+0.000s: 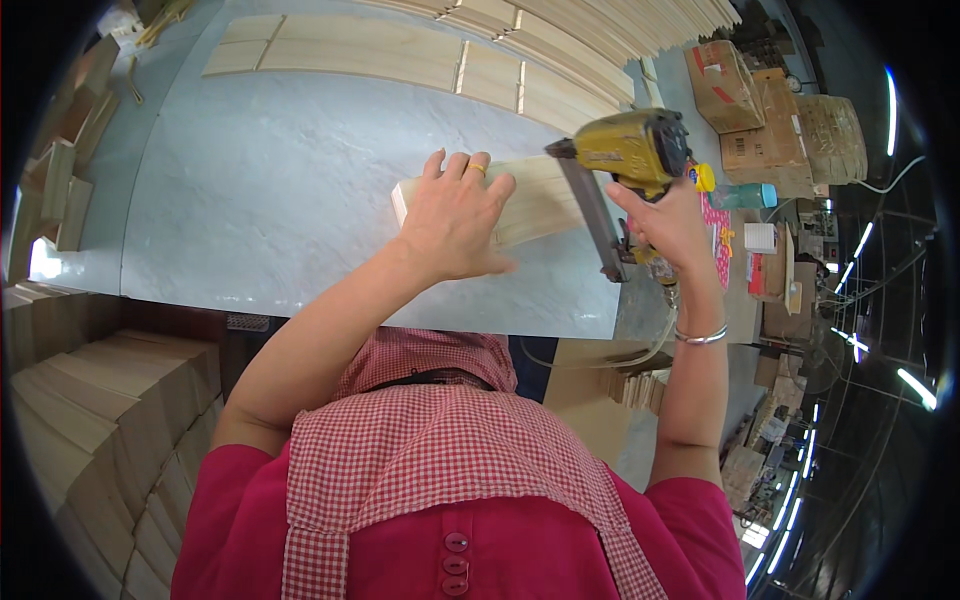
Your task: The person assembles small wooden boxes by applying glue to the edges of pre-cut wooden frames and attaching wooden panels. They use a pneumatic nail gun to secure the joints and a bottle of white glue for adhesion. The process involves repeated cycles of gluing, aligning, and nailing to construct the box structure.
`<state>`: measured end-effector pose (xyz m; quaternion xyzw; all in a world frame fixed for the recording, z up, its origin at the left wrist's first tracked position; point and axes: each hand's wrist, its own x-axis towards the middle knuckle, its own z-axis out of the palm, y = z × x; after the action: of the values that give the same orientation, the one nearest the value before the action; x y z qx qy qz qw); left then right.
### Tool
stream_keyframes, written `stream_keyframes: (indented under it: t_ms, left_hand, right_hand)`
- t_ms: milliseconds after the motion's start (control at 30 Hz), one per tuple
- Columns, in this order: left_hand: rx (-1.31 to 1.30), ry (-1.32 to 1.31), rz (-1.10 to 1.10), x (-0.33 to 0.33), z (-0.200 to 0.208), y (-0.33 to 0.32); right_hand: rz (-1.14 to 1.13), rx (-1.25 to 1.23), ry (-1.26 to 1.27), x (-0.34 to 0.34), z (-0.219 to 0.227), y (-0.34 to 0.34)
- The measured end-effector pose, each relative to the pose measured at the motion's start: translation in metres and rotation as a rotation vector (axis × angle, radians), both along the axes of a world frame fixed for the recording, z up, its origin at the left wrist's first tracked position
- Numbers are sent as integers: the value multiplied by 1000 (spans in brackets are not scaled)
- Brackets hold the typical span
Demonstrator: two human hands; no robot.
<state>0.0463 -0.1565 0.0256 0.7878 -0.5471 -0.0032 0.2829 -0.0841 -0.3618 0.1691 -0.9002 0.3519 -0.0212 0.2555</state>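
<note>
My right hand (672, 225) is wrapped round the handle of a yellow and black pneumatic nail gun (625, 150). The gun's long grey magazine slants down toward the table's near edge, and its nose points left, above the right part of a pale wooden piece (540, 195). Across the left part of that piece lies my left hand (460, 215), fingers over its far side and thumb stretched toward me. The piece looks like a thin box or stacked boards; my hand hides part of it. Its left end shows a light edge.
Flat wooden boards (370, 48) lie along the far side of the marbled grey table (250, 200). Stacked wooden pieces (100, 420) stand at the left. Cardboard boxes (765, 150) and a teal-capped bottle (745, 195) are at the right. An air hose (640, 358) hangs below the gun.
</note>
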Motion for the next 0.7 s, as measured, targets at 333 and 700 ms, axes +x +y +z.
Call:
stream_keyframes:
  t_ms: [333, 700]
  left_hand:
    - [-295, 1390, -21, 41, 33, 92]
    - [-463, 1246, 764, 65, -34, 278]
  right_hand:
    - [-271, -319, 18, -176, -75, -54]
    - [-554, -524, 222, -242, -151, -79]
